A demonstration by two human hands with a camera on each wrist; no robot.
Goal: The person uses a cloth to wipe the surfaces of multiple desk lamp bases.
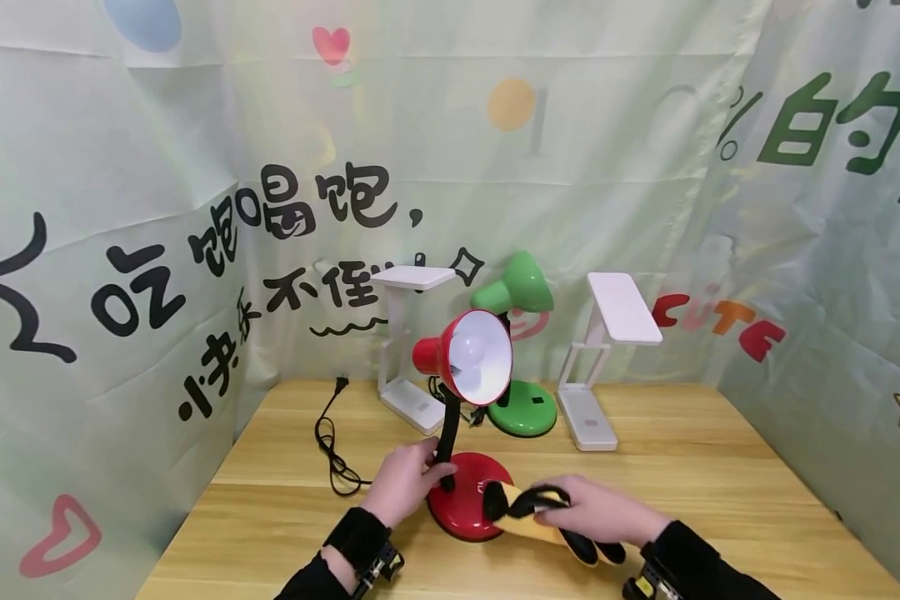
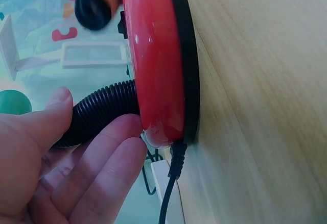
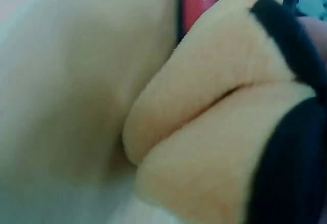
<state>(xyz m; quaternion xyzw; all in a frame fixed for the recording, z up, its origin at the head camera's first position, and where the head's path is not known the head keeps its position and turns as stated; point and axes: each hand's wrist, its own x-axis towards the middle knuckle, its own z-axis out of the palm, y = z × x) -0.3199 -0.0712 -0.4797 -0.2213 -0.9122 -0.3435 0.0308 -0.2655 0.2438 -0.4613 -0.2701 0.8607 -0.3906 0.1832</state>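
A red desk lamp [image 1: 461,512] stands upright on the wooden table, its shade facing forward and right. My left hand [image 1: 401,485] holds the lamp's black ribbed neck [image 2: 104,104] low down, just above the round base. In my right hand [image 1: 596,507] is a soft fabric piece, orange-yellow and black [image 1: 527,527], its exact kind unclear. One end of it lies against the right side of the red base. The right wrist view shows its fuzzy, folded yellow surface [image 3: 204,86] close up, with most of the hand hidden.
Behind the red lamp stand a green desk lamp [image 1: 523,408] and two white folding lamps, one at left [image 1: 414,406] and one at right [image 1: 588,421]. A black power cord [image 1: 332,454] with a plug lies left on the table [image 1: 682,467]. Printed curtains surround the table.
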